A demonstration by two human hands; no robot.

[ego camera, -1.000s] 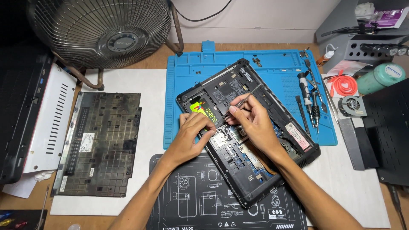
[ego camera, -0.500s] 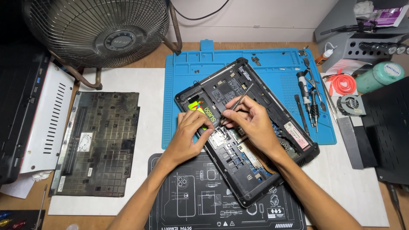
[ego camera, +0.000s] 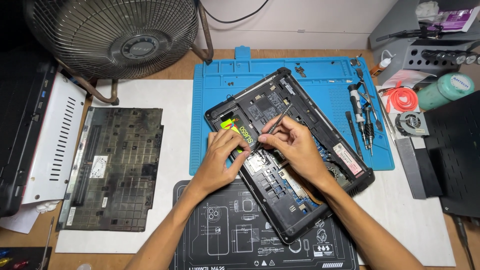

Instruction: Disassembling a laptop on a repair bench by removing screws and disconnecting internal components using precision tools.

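An opened black laptop base (ego camera: 305, 125) lies diagonally across a blue work mat (ego camera: 325, 85) and a black printed mat (ego camera: 220, 235), its circuit boards exposed. A small drive with a yellow-green label (ego camera: 237, 131) sits in the upper left bay. My left hand (ego camera: 222, 155) rests its fingertips on that drive's lower edge. My right hand (ego camera: 295, 147) pinches thin metal tweezers (ego camera: 276, 121), whose tip points down at the board beside the drive. The two hands almost touch.
The removed bottom cover (ego camera: 117, 167) lies on white paper to the left. A table fan (ego camera: 115, 40) stands at the back left. Screwdrivers (ego camera: 362, 120), a small cooling fan (ego camera: 411, 123), a red cable coil (ego camera: 402, 98) and a green bottle (ego camera: 445, 90) crowd the right.
Both hands shifted slightly up and left along the laptop toward the labelled drive. The tweezers stayed in my right hand, and their tip now sits closer to the drive.
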